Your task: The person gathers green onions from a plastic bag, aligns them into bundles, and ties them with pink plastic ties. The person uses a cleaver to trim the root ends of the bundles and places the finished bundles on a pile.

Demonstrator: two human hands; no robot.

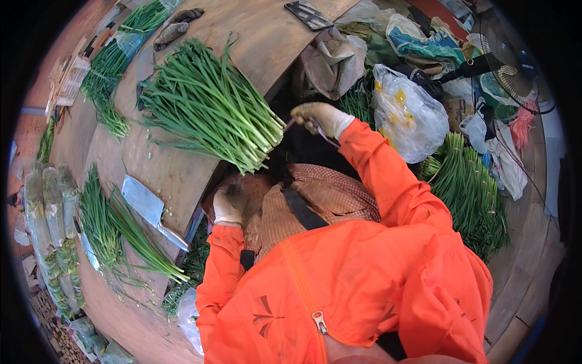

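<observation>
A large bunch of garlic chives [213,104] lies on the wooden table [182,168], its cut white ends at the edge towards me. Beside those ends, my gloved right hand [316,117] is closed on a thin purple strip [323,133]. My gloved left hand [232,198] is low at the table edge, near my lap; its fingers are blurred, so their hold cannot be told. A cleaver [148,202] lies flat on the table to the left, next to smaller loose chives [102,223].
Bagged greens [107,68] and a dark glove [175,29] lie at the far left, a phone-like dark object [309,16] at the top. On the right are a plastic bag [407,111], stacked chive bunches [470,186] and a fan [514,68].
</observation>
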